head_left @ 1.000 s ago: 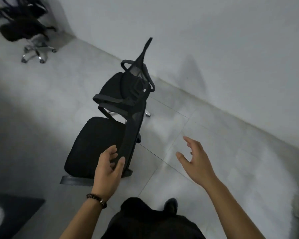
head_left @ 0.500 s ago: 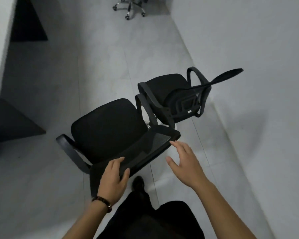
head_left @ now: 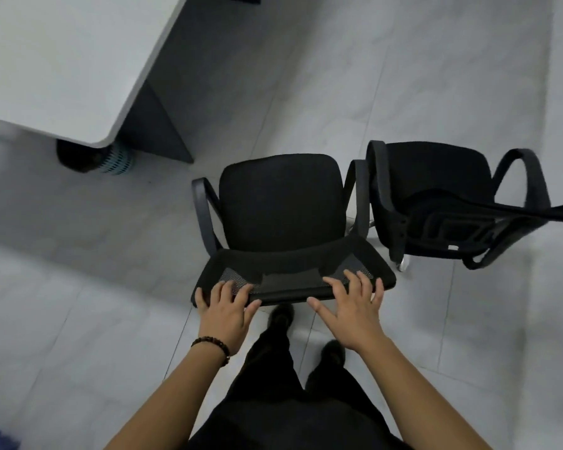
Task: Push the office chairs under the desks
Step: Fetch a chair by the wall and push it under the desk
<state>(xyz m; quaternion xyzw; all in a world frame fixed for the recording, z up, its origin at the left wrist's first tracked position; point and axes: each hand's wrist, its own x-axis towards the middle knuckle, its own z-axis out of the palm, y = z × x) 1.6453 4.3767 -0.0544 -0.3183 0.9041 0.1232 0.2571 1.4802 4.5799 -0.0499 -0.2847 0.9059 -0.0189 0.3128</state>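
At the upper left is the white table (head_left: 62, 60), with its rounded corner pointing toward me. Tucked under that corner sits a dark round bin (head_left: 78, 155) with a blue-and-white patterned side. I cannot tell what is in it.

My left hand (head_left: 223, 311), with a beaded bracelet (head_left: 212, 344) on the wrist, holds the left end of the backrest (head_left: 290, 264). Its fingers are draped over the top rim and the thumb is against the rear edge. The office chair (head_left: 280, 206) stands on the tiled floor (head_left: 403, 76) straight in front of me. Its seat faces away toward the table, out in the open and not under it.

My right hand (head_left: 351, 310) lies on the right end of the same rim. Its fingers are spread wide and flat on the mesh, and the thumb is held out to the left.

Just beside it on the right stands the second chair (head_left: 436, 170), turned the same way. The neighbouring armrests are so close that I cannot tell whether they touch.

Half a second ago my right hand hovered off the corner of the backrest; now it rests on it. The office chair was angled then, with its seat toward the left, and now it sits square to me. The table showed only as a strip at the left edge and now fills the upper left. The far chair at the top is out of view.
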